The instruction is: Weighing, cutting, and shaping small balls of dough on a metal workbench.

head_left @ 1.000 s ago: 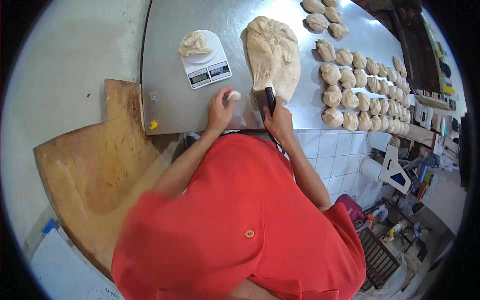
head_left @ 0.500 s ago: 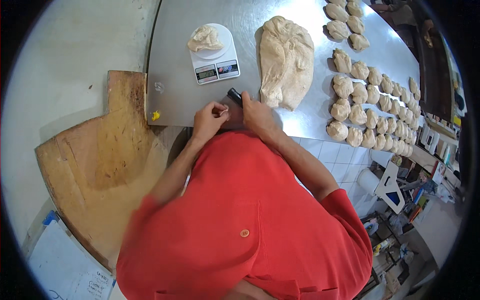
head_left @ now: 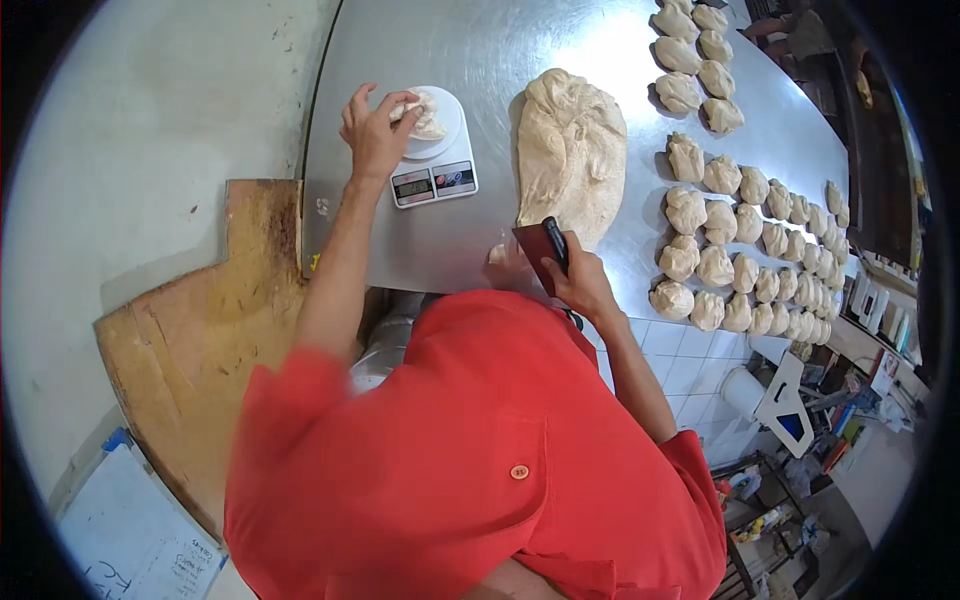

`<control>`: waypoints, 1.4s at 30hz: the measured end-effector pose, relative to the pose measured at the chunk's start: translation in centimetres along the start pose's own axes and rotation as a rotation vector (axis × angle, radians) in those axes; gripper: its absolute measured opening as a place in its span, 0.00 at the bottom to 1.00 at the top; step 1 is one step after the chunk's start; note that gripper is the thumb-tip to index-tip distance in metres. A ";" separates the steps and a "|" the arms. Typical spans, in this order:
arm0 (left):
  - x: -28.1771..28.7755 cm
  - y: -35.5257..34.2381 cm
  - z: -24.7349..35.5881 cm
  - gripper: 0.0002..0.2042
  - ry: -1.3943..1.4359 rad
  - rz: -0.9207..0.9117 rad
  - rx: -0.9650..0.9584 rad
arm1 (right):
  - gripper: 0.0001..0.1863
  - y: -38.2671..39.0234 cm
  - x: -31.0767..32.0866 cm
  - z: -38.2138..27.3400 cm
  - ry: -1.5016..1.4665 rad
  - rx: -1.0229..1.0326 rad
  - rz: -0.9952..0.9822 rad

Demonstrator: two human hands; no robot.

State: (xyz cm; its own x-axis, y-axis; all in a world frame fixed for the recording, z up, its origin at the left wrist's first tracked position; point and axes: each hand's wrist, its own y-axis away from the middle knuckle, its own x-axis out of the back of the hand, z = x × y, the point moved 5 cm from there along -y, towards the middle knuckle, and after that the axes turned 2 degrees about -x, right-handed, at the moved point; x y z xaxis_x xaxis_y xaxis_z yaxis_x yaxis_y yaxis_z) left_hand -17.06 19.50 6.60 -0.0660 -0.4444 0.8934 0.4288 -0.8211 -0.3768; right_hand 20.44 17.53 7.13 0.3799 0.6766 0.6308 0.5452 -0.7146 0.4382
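Note:
A white kitchen scale stands on the steel table, a piece of dough on its round plate. My left hand reaches over the plate from the left, thumb and fingers closed on that dough. In my right hand is a bench scraper, gripped by its black handle, its blade beside the near end of a large slab of dough. To the left of the blade lies a small scrap of dough near the table's front edge.
Rows of portioned dough pieces cover the right side of the steel table. A wooden board and a pale wall border it on the left. Shelving with assorted goods stands at lower right.
My left hand has gone from the table's front edge up to the dough on the scale. My right hand has moved right with the scraper, whose blade now shows.

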 end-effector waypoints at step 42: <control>2.9 1.1 3.1 0.15 0.251 0.150 -0.113 | 0.14 1.3 2.2 -1.2 -0.194 -0.123 0.453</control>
State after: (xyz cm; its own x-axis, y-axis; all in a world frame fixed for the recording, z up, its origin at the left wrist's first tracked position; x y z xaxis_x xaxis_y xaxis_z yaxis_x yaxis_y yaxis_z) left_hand -14.03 18.43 9.57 -0.2358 -0.6264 0.7430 0.3489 -0.7682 -0.5369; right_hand 21.04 17.88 9.83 0.6959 0.3056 0.6499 0.2060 -0.9518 0.2271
